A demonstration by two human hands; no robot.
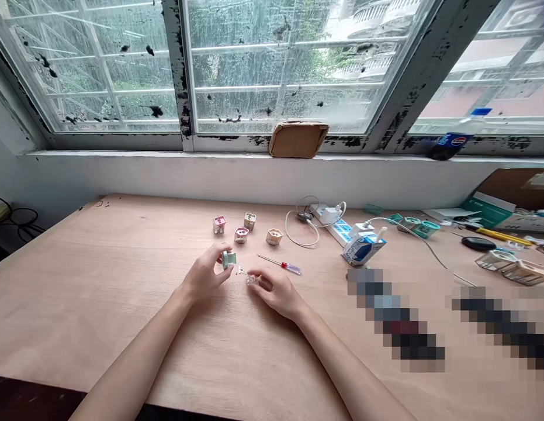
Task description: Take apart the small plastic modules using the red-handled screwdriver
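Note:
My left hand [205, 272] rests on the wooden table [100, 292] and pinches a small pale green cube-shaped block [229, 259] between thumb and fingers. My right hand [274, 287] lies just to its right, fingertips closed on a tiny clear part [252, 280] on the table. A tiny metal piece [241, 271] lies between the hands. Behind them stand several small blocks: a pink one [219, 224], a darker pink one [241, 235] and two beige ones [249, 221] [274, 237]. A small screwdriver [281, 265] with a red and blue handle lies just beyond my right hand.
A white power strip [335, 225] with a charger and cable sits further back, with a small blue and white carton [361, 245] beside it. Teal and clear blocks, boxes and a yellow pencil crowd the right side. A cardboard piece and a cola bottle [456, 137] rest on the windowsill.

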